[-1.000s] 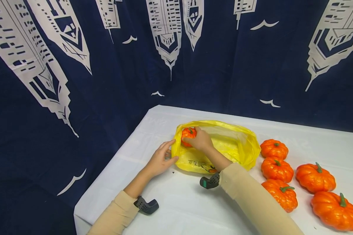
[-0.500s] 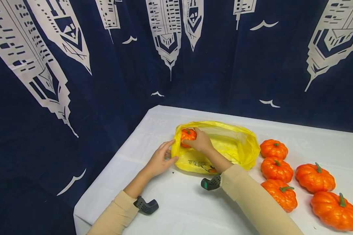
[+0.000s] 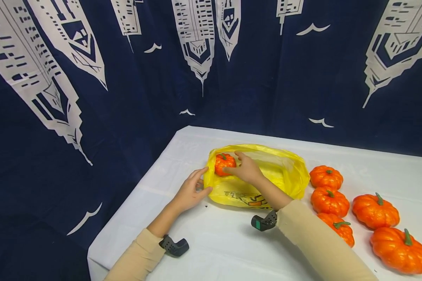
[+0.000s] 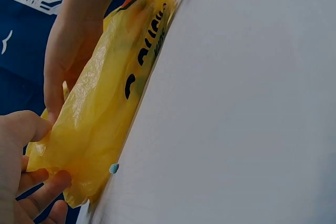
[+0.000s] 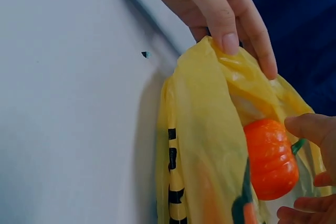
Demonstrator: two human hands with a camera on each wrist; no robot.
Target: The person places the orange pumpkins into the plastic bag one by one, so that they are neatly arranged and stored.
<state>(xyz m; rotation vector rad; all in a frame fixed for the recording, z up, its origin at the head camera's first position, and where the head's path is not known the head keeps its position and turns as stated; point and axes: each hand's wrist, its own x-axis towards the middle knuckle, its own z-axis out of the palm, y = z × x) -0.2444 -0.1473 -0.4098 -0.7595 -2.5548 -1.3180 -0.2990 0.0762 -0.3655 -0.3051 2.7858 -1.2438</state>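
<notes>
Spread inside the yellow bag (image 3: 276, 173) with the right hand (image 3: 247, 169), with fingers parted at the right and near sides of the small pumpkin (image 3: 225, 166) and clasping nothing; cannot tell whether brushing it with the thumb tip. With the left hand (image 3: 191, 191), holding the left end of the bag between thumb and fingers. Looks like the placing step, nearly done: set inside the bag, close against the left wall. Next, by judgement: lift the right hand out without catching the rim, steady the bag with the left, then reach right for the loose pumpkins (image 3: 329, 202). On the small pumpkin: stem up, seemingly leaning a little toward the far side; rounded, with no strong long axis, yet apparently broader across the stem than along it. For the bag, a long axis running left to right, slanting slightly nearer at the right, with the mouth parted and facing up. Farther out, on the white counter (image 3: 211, 253), just right of the bag: three in a row from far to near, then a pair (image 3: 376, 212) beyond to the right.
</notes>
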